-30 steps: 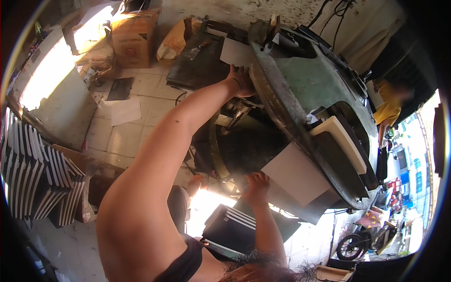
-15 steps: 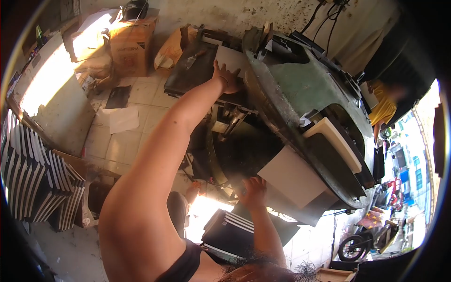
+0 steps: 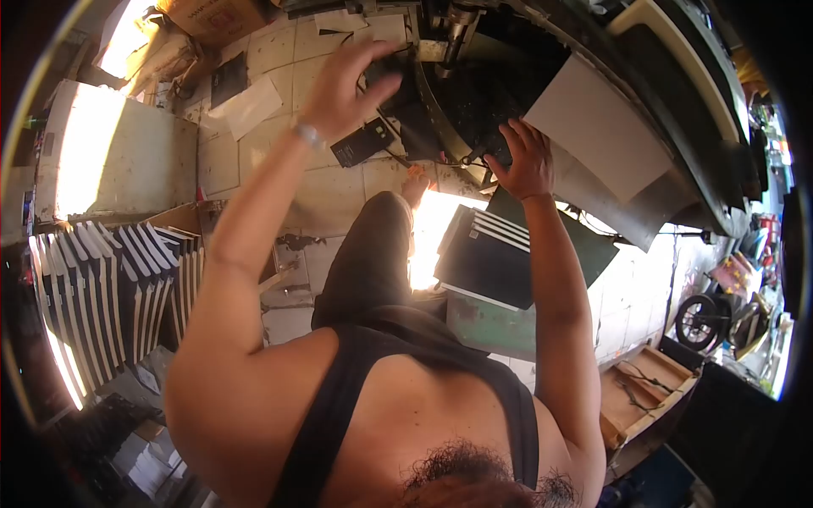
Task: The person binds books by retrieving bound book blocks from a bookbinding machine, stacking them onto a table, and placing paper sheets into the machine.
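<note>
My left hand (image 3: 349,91) is in the air over the tiled floor, beside the dark machine. Its fingers are stretched, the thumb is apart, and nothing shows in it. My right hand (image 3: 527,162) is at the machine's near edge, fingers extended and thumb apart, beside a pale flat sheet (image 3: 603,127). I cannot tell whether its fingertips touch the sheet. The sheet lies on a sloping dark plate (image 3: 648,216) of the machine. Below my right hand sits a stack of dark-covered books (image 3: 483,262) with white page edges.
A long row of dark books (image 3: 118,296) with white edges stands at left. Near it is a pale cabinet (image 3: 144,169). Loose paper (image 3: 250,106) lies on the floor, with a cardboard box (image 3: 216,19) beyond. A wooden tray (image 3: 648,389) is at lower right.
My left hand has come back from the machine's far flat plate and now hangs in the air. My right hand stays near the pale sheet. The view has tilted down toward my body.
</note>
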`<action>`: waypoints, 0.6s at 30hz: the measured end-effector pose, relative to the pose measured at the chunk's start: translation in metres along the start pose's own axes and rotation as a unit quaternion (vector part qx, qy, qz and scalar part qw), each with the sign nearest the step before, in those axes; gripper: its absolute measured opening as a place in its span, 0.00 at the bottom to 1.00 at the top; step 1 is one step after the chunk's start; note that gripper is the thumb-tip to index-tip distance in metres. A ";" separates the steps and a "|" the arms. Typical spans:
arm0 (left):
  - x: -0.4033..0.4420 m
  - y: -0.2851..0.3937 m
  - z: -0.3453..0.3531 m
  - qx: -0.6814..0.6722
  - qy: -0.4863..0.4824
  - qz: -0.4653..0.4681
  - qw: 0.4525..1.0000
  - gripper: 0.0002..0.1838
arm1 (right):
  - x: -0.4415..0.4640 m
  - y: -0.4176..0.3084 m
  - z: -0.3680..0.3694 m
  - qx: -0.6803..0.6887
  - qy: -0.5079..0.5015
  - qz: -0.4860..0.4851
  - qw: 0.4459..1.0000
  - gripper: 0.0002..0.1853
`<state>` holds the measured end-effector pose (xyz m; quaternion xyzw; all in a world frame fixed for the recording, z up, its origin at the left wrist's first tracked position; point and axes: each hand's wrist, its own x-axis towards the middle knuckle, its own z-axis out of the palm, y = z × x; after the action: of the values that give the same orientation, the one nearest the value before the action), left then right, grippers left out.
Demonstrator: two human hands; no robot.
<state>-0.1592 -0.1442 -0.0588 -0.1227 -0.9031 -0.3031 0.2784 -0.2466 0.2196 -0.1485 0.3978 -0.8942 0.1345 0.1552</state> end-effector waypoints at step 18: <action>-0.298 0.120 0.070 0.002 -0.243 -0.200 0.949 0.32 | 0.050 0.031 -0.069 0.664 0.509 0.347 0.424 0.24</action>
<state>0.1002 -0.0220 -0.2194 -0.0088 -0.9499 -0.3119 -0.0156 -0.2900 0.2314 -0.0700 -0.1068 -0.3491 0.9070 0.2098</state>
